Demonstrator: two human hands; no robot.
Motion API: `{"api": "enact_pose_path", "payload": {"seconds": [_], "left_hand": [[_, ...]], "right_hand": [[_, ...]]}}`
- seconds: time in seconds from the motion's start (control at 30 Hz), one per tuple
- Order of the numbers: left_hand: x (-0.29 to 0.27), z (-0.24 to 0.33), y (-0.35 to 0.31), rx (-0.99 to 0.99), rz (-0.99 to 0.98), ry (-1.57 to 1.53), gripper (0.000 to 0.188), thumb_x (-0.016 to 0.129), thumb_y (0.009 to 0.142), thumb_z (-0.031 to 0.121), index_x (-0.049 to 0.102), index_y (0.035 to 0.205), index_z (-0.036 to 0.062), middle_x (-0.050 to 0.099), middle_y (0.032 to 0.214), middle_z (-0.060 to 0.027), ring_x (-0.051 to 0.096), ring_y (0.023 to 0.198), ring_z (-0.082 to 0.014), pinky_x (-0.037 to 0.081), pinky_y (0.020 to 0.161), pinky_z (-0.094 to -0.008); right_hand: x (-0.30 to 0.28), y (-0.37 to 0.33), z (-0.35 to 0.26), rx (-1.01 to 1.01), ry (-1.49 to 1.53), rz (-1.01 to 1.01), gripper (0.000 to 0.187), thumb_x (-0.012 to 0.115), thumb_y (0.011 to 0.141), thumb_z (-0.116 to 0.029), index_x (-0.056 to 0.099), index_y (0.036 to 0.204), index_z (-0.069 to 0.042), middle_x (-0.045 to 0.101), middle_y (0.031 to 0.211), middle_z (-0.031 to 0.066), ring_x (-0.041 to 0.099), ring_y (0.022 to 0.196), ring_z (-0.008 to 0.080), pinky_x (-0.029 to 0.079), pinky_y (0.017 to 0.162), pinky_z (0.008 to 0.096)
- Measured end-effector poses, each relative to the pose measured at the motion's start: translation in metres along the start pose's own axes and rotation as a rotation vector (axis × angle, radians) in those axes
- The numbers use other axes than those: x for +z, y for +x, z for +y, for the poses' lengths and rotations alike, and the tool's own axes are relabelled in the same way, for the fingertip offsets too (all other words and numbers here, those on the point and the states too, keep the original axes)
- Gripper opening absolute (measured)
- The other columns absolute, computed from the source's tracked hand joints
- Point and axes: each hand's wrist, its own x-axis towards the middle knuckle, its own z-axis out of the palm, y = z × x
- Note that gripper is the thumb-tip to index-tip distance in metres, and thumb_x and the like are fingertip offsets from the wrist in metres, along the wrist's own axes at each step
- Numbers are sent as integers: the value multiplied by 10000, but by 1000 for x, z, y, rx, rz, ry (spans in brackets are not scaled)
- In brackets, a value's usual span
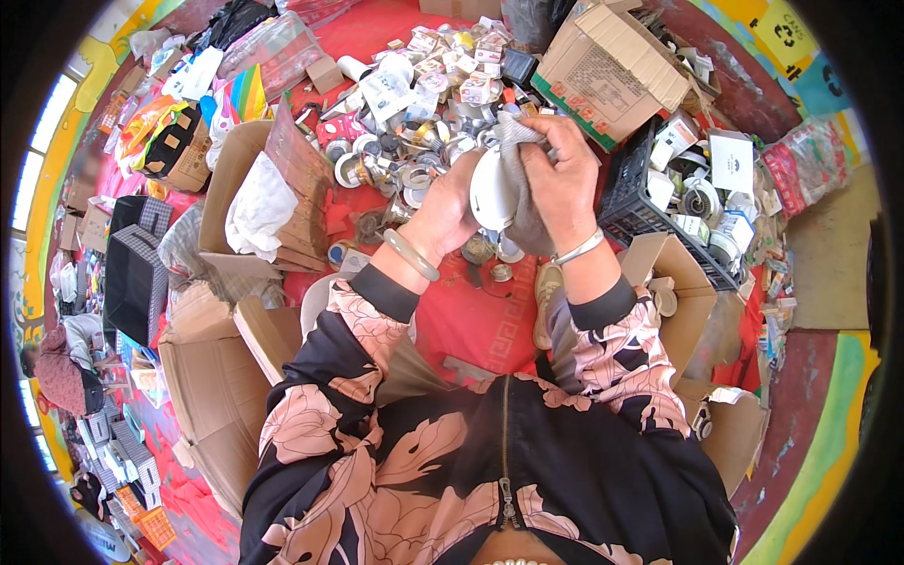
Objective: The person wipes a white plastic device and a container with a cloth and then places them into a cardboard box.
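Note:
In front of my chest, my left hand (445, 213) is closed on a white round light fitting (491, 194), whose smooth rim faces up and left. My right hand (569, 179) pinches a grey cloth (529, 200) and presses it against the fitting's right side. The fitting's back is hidden by the cloth and fingers. Just beyond both hands spreads a heap of round downlights (414, 179), mixed with small boxes and metal parts.
An open carton with white plastic (262, 209) stands at left, more cartons (209, 395) nearer. On the right are a black crate of lamps (629, 200) and an open carton (686, 282). A large carton (617, 71) lies tilted behind. Another person (68, 367) bends down far left.

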Motion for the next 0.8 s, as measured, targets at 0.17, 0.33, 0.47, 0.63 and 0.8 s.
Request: {"api": "enact_pose_path", "payload": {"seconds": [0.17,0.33,0.47,0.63,0.8], "left_hand": [[-29,0,9,-4,-21,-218,316,411,931,303,500,1123,69,566,1057,-71,578,923,-192,467,836,-326],[-14,17,6,96,82,-150,346,401,929,300,508,1121,32,586,1035,-78,582,932,-198,472,837,-341],[-6,15,-1,75,14,-61,325,411,931,276,510,1110,24,592,1007,-80,576,942,-189,468,830,-339],[-22,3,5,-13,-58,-50,288,460,925,242,491,1149,65,557,1091,-69,549,992,-179,461,872,-360],[-6,8,0,10,-9,123,306,410,939,258,483,1146,44,554,1087,-90,552,988,-201,461,854,-357]], "right_hand": [[19,-21,-17,-270,7,-217,293,587,646,71,622,902,-68,579,941,98,555,911,281,452,812,346],[9,-17,-5,-300,-57,-260,311,581,629,82,612,894,-79,579,934,97,554,914,293,459,806,353],[7,-13,0,-4,-3,-88,258,538,682,63,605,899,-59,585,925,130,554,921,297,456,813,351],[16,-22,-27,-299,-99,-187,330,587,622,71,588,929,-50,557,971,123,528,937,319,439,830,384],[6,-3,7,-127,-71,2,267,533,674,70,591,913,-34,591,917,126,570,858,311,471,761,348]]}}
